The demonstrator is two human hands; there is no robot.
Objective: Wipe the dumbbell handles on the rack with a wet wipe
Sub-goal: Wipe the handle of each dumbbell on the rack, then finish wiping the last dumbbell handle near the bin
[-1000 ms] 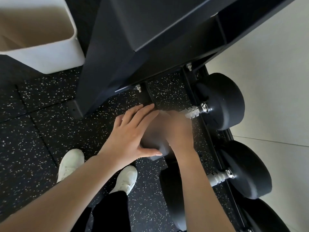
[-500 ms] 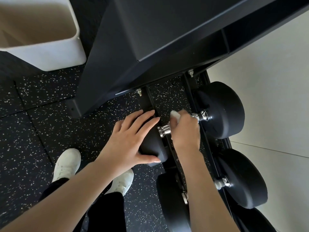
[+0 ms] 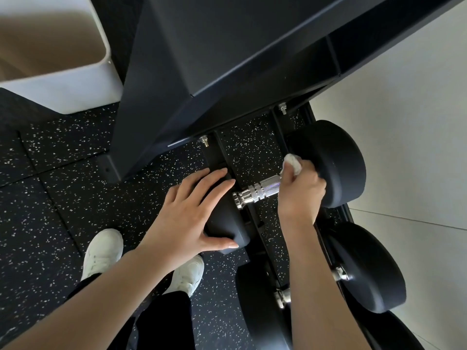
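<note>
Head view: the left hand (image 3: 192, 210) lies flat, fingers (image 3: 212, 178) straight, on the near head of the dumbbell (image 3: 336, 162) on the rack (image 3: 255, 218). The right hand (image 3: 300, 190) curls round the wet wipe (image 3: 293, 164) at the handle (image 3: 260, 189)'s far end. The handle's long axis runs left-right, tilted slightly up to the right.

Both bare forearms come in from the bottom edge. Left hand (image 3: 194, 213) lies flat, palm down, fingers straight and a bit spread, thumb out to the side — resting on the near dumbbell head (image 3: 227, 228). Right hand (image 3: 300, 190) is curled into a fist round the far end of the handle (image 3: 257, 192), wipe (image 3: 293, 164) bunched under the fingers — knuckles up, wrist straight.
</note>
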